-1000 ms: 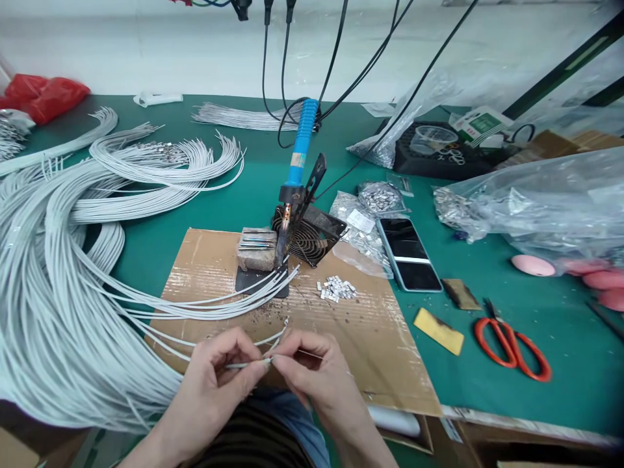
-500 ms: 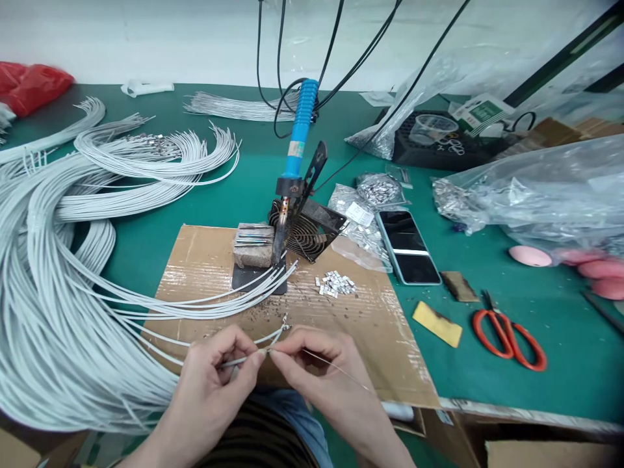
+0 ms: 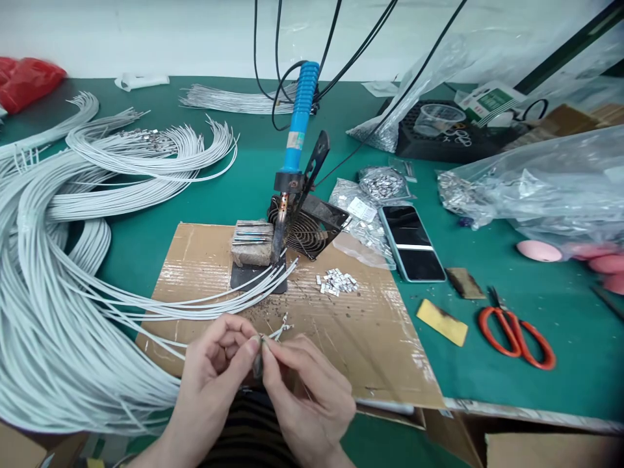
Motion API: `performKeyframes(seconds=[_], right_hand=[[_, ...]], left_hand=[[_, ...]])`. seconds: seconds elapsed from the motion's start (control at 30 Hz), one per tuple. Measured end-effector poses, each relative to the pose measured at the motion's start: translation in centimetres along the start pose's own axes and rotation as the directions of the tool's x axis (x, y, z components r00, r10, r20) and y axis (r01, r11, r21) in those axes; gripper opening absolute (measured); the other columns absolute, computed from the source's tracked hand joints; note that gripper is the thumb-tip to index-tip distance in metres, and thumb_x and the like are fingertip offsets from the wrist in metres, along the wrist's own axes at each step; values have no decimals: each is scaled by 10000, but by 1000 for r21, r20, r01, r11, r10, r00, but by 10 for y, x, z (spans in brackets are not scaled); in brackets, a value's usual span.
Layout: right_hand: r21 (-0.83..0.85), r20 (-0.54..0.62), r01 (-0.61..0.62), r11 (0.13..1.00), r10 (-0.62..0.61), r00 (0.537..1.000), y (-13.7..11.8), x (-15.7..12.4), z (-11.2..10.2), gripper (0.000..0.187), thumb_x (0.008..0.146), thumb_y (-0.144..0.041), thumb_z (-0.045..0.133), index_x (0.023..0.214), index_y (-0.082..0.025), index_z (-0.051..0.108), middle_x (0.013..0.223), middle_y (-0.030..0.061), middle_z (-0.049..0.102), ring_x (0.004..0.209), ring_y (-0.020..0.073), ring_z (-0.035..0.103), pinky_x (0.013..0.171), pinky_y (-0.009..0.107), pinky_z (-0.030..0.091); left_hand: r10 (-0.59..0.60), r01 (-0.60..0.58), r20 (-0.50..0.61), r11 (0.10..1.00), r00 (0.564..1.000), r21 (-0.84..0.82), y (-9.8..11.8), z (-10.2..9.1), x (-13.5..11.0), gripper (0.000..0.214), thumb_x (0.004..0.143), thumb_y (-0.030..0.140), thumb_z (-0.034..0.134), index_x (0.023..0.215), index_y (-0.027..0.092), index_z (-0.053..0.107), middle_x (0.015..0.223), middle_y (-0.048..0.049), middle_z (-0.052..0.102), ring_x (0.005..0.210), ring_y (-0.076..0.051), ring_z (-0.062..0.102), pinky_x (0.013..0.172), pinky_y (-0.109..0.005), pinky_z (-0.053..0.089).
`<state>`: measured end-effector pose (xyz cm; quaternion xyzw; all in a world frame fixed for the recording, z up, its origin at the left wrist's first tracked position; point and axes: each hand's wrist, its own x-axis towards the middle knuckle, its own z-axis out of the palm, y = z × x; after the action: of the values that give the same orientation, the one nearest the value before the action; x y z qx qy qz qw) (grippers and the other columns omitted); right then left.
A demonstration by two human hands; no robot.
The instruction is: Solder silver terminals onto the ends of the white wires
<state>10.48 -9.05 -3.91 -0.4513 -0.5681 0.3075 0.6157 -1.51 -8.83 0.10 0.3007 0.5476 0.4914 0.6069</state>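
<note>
My left hand (image 3: 217,367) is closed in a pinch; the white cable it held a moment ago is mostly hidden by its fingers. Thumb and fingertips of my right hand (image 3: 305,383) are pressed together against the left fingertips, and a thin wire trails under the palm. What lies exactly between the fingertips is too small to make out. Just beyond them rest a few cable ends with metal tips (image 3: 285,327). A large bundle of white cables (image 3: 63,325) spreads to the left, several running across the cardboard (image 3: 370,344).
A blue-handled soldering iron (image 3: 303,104) leans in its stand behind the hands, by a grey block (image 3: 251,250). Small metal pieces (image 3: 336,281) lie on the cardboard. Rightward are a phone (image 3: 413,244), a yellow sponge (image 3: 442,322), orange-handled scissors (image 3: 517,335) and plastic bags (image 3: 536,188).
My right hand has turned more upright and shifted slightly left, its fingertips now against the left ones. The cable and wire between the hands show less. The view has shifted slightly.
</note>
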Motion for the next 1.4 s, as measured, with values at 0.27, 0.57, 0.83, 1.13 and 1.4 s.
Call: performKeyframes(seconds=[0.27, 0.57, 0.83, 1.13, 1.4], right_hand=[[-65, 419, -192, 979, 202, 885, -5, 44, -38, 332, 1060, -267, 531, 772, -193, 681, 679, -4, 592, 642, 139, 563, 592, 266, 433], [-216, 292, 279, 936, -211, 933, 17, 27, -15, 246, 953, -46, 506, 796, -236, 493, 686, -9, 504, 674, 178, 463, 636, 313, 395], [-548, 21, -71, 834, 98, 995, 50, 66, -66, 212, 1034, -259, 612, 834, -209, 664, 740, -2, 602, 647, 161, 534, 602, 291, 412], [-645, 35, -88, 759, 145, 989, 62, 58, -84, 191, 956, -356, 679, 824, -224, 718, 746, 44, 672, 763, 239, 607, 708, 370, 475], [-418, -173, -365, 832, 321, 931, 43, 29, -71, 220, 980, -405, 706, 981, -187, 740, 722, 33, 748, 567, 167, 716, 564, 270, 616]], left_hand=[[12, -17, 30, 979, 999, 202, -2, -7, 7, 205, 847, 323, 790, 760, 161, 699, 580, 48, 560, 516, -66, 421, 492, -146, 324], [-76, 79, -23, 961, 997, 264, 4, 4, 10, 206, 757, 327, 829, 742, 162, 707, 597, 36, 585, 558, -97, 490, 551, -182, 407], [-31, 36, -23, 961, 999, 274, 3, -8, 31, 231, 817, 387, 815, 806, 173, 726, 607, 40, 567, 541, -89, 408, 494, -168, 332], [-49, 55, -31, 975, 998, 217, 5, -5, 39, 207, 853, 365, 795, 816, 173, 728, 604, 46, 569, 529, -75, 430, 495, -153, 347], [-37, 44, -36, 975, 999, 217, 8, -3, 41, 162, 815, 312, 815, 774, 181, 728, 598, 41, 597, 532, -79, 471, 498, -153, 377]])
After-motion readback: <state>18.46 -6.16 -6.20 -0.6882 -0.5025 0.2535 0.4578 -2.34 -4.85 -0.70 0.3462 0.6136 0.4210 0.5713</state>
